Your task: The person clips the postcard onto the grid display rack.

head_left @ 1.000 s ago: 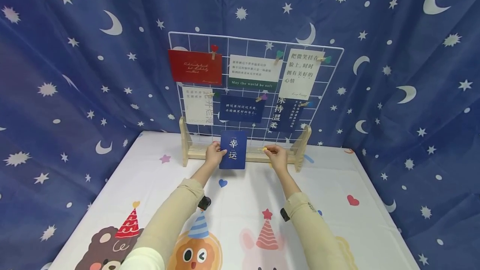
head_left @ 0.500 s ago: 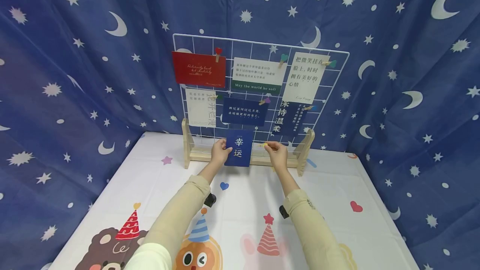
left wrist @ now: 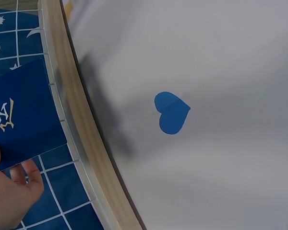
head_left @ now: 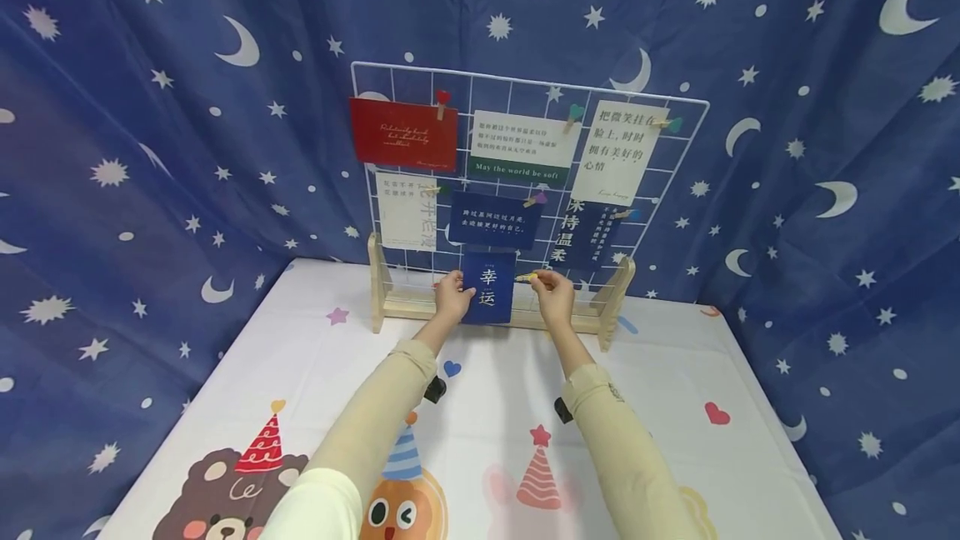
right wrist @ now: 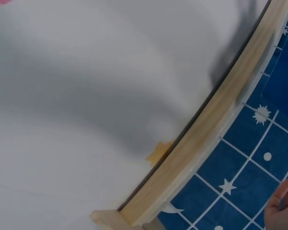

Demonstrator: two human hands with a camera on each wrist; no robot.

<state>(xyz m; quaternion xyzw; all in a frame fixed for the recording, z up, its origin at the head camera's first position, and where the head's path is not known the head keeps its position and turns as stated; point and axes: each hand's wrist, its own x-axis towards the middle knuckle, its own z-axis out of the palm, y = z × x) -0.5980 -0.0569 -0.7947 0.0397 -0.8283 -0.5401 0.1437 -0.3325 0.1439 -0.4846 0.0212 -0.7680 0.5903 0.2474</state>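
My left hand (head_left: pixel 452 298) pinches the left edge of a dark blue card (head_left: pixel 488 288) with white and gold characters, thumb in front. The card stands upright before the lower part of a white wire grid (head_left: pixel 397 273). In the left wrist view, the left hand (left wrist: pixel 14 191) grips the card's (left wrist: pixel 29 115) edge against the grid. At the card's right edge, my right hand (head_left: pixel 555 297) pinches a small yellow clothespin (head_left: pixel 528 277), its tip right at the card. Only the fingertips of the right hand (right wrist: pixel 283 206) show in the right wrist view; the clothespin is out of sight there.
Clipped on the grid are a red card (head_left: pixel 405 136), a white-and-green card (head_left: pixel 523 144), and several others with small clothespins. A wooden base (head_left: pixel 408 305) with two end supports carries the grid on a white patterned tablecloth (head_left: pixel 495 390). Behind hangs a blue star-and-moon curtain (head_left: pixel 300 140).
Both hands have moved slightly up toward the grid. The blue card has risen with the left hand, and the yellow clothespin has come nearer to the card's right edge. The head view has shifted slightly.
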